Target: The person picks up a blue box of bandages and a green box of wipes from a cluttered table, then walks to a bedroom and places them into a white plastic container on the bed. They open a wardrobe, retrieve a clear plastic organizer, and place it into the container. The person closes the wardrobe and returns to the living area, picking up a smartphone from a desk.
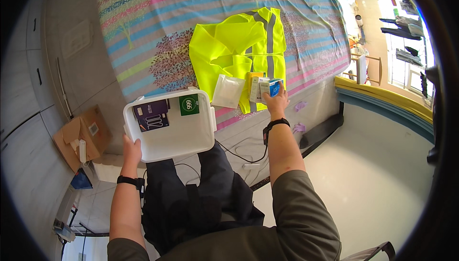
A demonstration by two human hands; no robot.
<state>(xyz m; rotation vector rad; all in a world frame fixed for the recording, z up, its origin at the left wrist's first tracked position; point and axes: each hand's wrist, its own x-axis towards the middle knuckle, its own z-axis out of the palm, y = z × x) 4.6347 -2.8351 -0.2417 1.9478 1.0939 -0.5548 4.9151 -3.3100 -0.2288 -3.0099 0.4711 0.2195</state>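
Observation:
My left hand [132,150] grips the near left corner of a white plastic bin [175,142], which is tilted towards me at the bed's edge. Inside it, two dark purple boxes [152,115] lie along the far left, and a green box [189,104] rests against the far wall. My right hand [277,100] is on a small blue and white carton [271,88]. Beside that carton stand a white carton [255,89] and a yellow one [257,75]. A white flat packet [228,90] lies to their left, on a bright yellow reflective vest [229,46].
The vest lies on a bed with a striped, tree-patterned sheet [136,63]. An open cardboard box [84,135] stands on the floor at left. Cables [244,159] run across the floor near my legs. A white table surface [373,160] is at right, with purple gloves [299,128] nearby on the floor.

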